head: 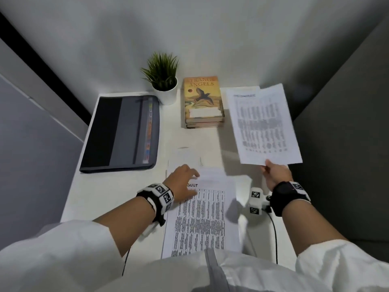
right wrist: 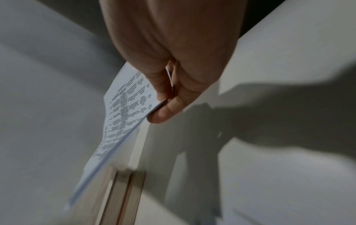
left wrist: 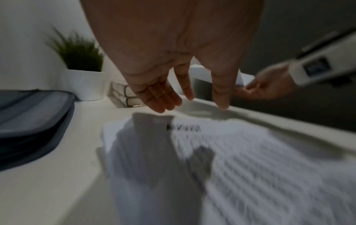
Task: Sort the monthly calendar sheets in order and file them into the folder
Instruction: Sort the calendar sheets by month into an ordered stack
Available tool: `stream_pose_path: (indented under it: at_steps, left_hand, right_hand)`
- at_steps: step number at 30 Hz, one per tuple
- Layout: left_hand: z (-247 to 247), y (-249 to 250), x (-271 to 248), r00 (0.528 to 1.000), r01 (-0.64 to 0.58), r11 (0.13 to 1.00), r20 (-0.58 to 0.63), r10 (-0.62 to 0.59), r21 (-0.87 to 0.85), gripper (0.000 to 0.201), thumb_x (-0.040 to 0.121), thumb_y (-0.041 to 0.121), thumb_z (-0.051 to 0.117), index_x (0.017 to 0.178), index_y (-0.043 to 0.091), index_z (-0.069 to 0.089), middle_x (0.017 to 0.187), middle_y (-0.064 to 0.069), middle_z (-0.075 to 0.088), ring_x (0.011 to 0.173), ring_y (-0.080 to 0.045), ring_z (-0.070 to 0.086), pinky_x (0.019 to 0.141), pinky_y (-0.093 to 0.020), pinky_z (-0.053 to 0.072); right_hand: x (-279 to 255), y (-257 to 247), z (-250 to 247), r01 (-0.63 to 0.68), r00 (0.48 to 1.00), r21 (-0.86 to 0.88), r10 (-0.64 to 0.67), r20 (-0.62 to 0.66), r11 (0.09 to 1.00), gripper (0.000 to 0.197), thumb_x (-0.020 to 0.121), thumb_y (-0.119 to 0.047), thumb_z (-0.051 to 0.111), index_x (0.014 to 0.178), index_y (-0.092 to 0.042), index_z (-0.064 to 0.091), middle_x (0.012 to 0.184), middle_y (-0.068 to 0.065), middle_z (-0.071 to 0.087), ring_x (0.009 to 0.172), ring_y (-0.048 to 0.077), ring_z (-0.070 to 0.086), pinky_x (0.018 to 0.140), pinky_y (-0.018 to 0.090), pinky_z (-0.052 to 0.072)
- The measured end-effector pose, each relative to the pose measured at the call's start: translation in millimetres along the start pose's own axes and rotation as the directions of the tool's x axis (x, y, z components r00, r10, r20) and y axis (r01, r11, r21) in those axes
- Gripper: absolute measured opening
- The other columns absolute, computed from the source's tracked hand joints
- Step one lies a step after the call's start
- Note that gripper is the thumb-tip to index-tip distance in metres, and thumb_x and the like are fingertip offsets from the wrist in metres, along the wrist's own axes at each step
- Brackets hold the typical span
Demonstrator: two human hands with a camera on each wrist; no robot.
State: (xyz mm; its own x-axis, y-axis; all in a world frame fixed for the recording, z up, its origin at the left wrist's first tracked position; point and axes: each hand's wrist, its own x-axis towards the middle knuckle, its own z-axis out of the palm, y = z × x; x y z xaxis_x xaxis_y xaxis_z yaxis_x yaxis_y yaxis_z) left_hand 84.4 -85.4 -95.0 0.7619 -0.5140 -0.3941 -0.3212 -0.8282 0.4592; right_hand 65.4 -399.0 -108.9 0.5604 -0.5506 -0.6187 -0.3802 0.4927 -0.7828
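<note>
A printed calendar sheet point(head: 264, 125) is held in the air over the right side of the white surface point(head: 80, 199), its lower edge pinched in the right hand point(head: 276, 173). In the right wrist view, the thumb lies on the printed face and the other fingers point(right wrist: 163, 115) curl beneath, clamped on the sheet's edge point(right wrist: 125, 103). Its heading is too blurred to read. Under the raised sheet, another white sheet point(head: 237, 89) lies flat at the surface's far right.

Nearer the person, a stack of calendar sheets point(head: 202, 220) lies flat on the middle of the surface, the top one showing the letters "GUST" at its head. More sheets fan out beyond its far edge. The left hand point(head: 184, 182) is over the top left corner of this stack. In the left wrist view, its fingers point(left wrist: 163, 99) are straight and slightly apart, pointing down at the paper point(left wrist: 240, 159), with nothing held. Whether the tips touch the sheet cannot be told.

The dark grey folder point(head: 122, 131) lies on the left of the surface, well apart from both hands, with coloured tabs showing along its right side.

At the back, a small green plant in a white pot point(head: 164, 83) stands just beside a pile of books point(head: 203, 102), which sits between the folder and the raised sheet.
</note>
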Motion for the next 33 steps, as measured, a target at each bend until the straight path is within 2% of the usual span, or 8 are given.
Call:
stream_pose_path:
  at_steps: [4, 8, 11, 18, 21, 26, 29, 33]
  left_hand:
    - [9.8, -18.8, -5.3, 1.000, -0.012, 0.996, 0.000, 0.013, 0.092, 0.056, 0.082, 0.029, 0.072, 0.133, 0.025, 0.049, 0.124, 0.000, 0.043, 0.113, -0.019, 0.043, 0.097, -0.034, 0.042]
    - [10.5, -27.7, -5.0, 0.999, -0.014, 0.997, -0.043, 0.018, 0.081, 0.049, 0.086, 0.021, 0.067, 0.131, 0.023, 0.049, 0.123, 0.000, 0.043, 0.114, -0.018, 0.042, 0.094, -0.032, 0.043]
    - [10.8, -33.1, -4.0, 0.998, -0.006, 0.997, -0.061, 0.010, 0.071, 0.042, 0.087, 0.021, 0.065, 0.126, 0.022, 0.051, 0.122, 0.001, 0.045, 0.115, -0.018, 0.043, 0.095, -0.033, 0.043]
    - [9.9, -40.2, -2.8, 0.995, 0.016, 1.000, -0.096, -0.014, 0.023, 0.033, 0.088, 0.020, 0.066, 0.119, 0.022, 0.056, 0.117, 0.002, 0.052, 0.113, -0.016, 0.047, 0.097, -0.029, 0.040]
    - [8.8, -39.0, -3.6, 0.995, 0.036, 0.999, -0.090, -0.035, 0.013, 0.028, 0.088, 0.021, 0.065, 0.115, 0.020, 0.056, 0.115, 0.002, 0.054, 0.111, -0.017, 0.048, 0.096, -0.030, 0.040]
    - [9.4, -34.8, -5.9, 0.986, 0.098, 0.989, -0.121, -0.111, -0.109, 0.036, 0.086, 0.017, 0.069, 0.120, 0.015, 0.057, 0.121, 0.000, 0.056, 0.115, -0.015, 0.051, 0.100, -0.028, 0.041]
    - [10.9, -32.9, -9.0, 0.979, 0.138, 0.983, -0.134, -0.154, -0.121, 0.029, 0.085, 0.017, 0.070, 0.114, 0.016, 0.063, 0.117, 0.000, 0.058, 0.112, -0.015, 0.055, 0.099, -0.028, 0.043]
    - [12.2, -31.0, -15.1, 0.976, 0.137, 0.973, -0.142, -0.165, -0.188, 0.024, 0.085, 0.014, 0.068, 0.109, 0.016, 0.066, 0.115, 0.000, 0.062, 0.109, -0.014, 0.059, 0.094, -0.022, 0.043]
  right_hand:
    - [20.7, -9.3, -5.5, -0.027, 0.995, -0.074, 0.020, -0.094, 0.997, 0.036, 0.093, 0.002, 0.055, 0.128, 0.009, 0.049, 0.124, 0.016, 0.058, 0.072, 0.011, 0.058, 0.051, 0.014, 0.053]
    - [36.8, -9.8, 7.6, -0.080, 0.996, -0.114, 0.077, -0.037, 0.990, 0.022, 0.097, -0.002, 0.047, 0.118, 0.001, 0.049, 0.139, 0.020, 0.045, 0.091, 0.021, 0.055, 0.074, 0.022, 0.056]
    - [51.3, -4.5, 20.6, -0.062, 0.997, -0.152, 0.055, -0.045, 0.986, 0.022, 0.097, -0.003, 0.047, 0.078, -0.014, 0.041, 0.118, 0.012, 0.048, 0.075, 0.017, 0.057, 0.063, 0.021, 0.055]
    - [57.7, 1.2, 29.3, -0.149, 0.989, -0.275, 0.137, -0.060, 0.950, 0.015, 0.095, -0.005, 0.049, 0.082, -0.013, 0.047, 0.047, 0.001, 0.064, 0.049, 0.015, 0.065, 0.071, 0.032, 0.058]
    - [48.5, -6.2, 28.6, -0.165, 0.986, -0.599, 0.112, -0.125, 0.784, 0.020, 0.092, -0.020, 0.048, 0.092, -0.005, 0.061, 0.081, 0.013, 0.066, 0.078, 0.028, 0.064, 0.086, 0.041, 0.054]
    - [8.4, -3.0, 43.2, 0.123, 0.992, -0.901, -0.036, 0.119, 0.416, 0.036, 0.094, -0.031, 0.052, 0.101, 0.003, 0.061, 0.101, 0.024, 0.065, 0.084, 0.033, 0.063, 0.070, 0.030, 0.046]
    - [-35.0, 29.3, 66.1, 0.519, 0.852, -0.810, -0.097, 0.514, 0.273, 0.019, 0.088, -0.030, 0.063, 0.088, -0.011, 0.062, 0.093, 0.008, 0.066, 0.086, 0.023, 0.060, 0.068, 0.025, 0.040]
    - [-81.0, 83.4, 82.6, 0.797, 0.604, -0.604, 0.004, 0.797, -0.001, 0.027, 0.087, -0.031, 0.063, 0.111, -0.019, 0.065, 0.107, 0.001, 0.059, 0.100, 0.019, 0.053, 0.084, 0.031, 0.046]
